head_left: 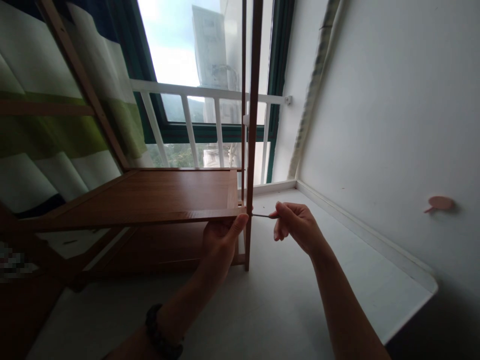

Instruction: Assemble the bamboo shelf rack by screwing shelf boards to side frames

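Note:
A brown wooden shelf unit (180, 190) stands on a white surface in front of me. My left hand (221, 237) grips the shelf's front right corner from below, its thumb up against the upright post (252, 150). In my right hand (296, 222), thumb and fingers pinch a thin metal tool (264, 216), which looks like a screwdriver or hex key. Its shaft runs level to the left and its tip meets the post's outer side at shelf height. The tool's handle end is hidden in my fingers, as is any screw at the tip.
A lower shelf (161, 242) lies beneath. Behind the unit are a white railing (202, 92) and a window. A striped curtain (67, 125) hangs at left. The white wall (393, 100) on the right bears a pink hook (440, 203). The white surface (285, 290) has a raised edge.

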`<state>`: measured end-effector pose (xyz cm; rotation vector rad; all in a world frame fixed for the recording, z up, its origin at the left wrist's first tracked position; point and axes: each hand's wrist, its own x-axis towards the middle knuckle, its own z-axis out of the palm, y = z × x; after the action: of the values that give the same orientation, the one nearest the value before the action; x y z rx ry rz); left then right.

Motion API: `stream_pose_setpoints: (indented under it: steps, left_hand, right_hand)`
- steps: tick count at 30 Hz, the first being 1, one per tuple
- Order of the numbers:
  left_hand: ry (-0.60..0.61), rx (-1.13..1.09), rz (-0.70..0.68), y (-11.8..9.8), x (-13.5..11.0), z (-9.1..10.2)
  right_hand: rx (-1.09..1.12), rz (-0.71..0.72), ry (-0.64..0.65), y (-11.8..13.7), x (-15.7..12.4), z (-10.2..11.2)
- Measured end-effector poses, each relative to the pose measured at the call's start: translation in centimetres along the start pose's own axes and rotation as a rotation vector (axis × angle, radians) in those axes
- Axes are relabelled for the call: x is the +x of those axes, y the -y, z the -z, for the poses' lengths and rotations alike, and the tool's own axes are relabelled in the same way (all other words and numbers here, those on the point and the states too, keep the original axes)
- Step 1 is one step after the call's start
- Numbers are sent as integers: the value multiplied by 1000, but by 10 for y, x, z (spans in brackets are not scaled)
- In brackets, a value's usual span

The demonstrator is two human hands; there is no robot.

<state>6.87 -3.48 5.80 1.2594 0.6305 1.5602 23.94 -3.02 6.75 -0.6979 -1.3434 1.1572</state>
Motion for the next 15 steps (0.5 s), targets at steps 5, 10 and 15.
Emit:
stream_pose_setpoints:
  steps: [5, 10, 15]
  left_hand:
    - [-1, 23, -13, 2, -1, 2]
    - [-23, 18, 12, 1, 0, 1]
    - [-9, -15, 21, -2, 1, 0]
  right_hand:
    - [106, 89, -82, 0, 2, -7]
    - [92, 135, -141, 1, 0, -2]
    - [73, 162, -96, -1, 1, 3]
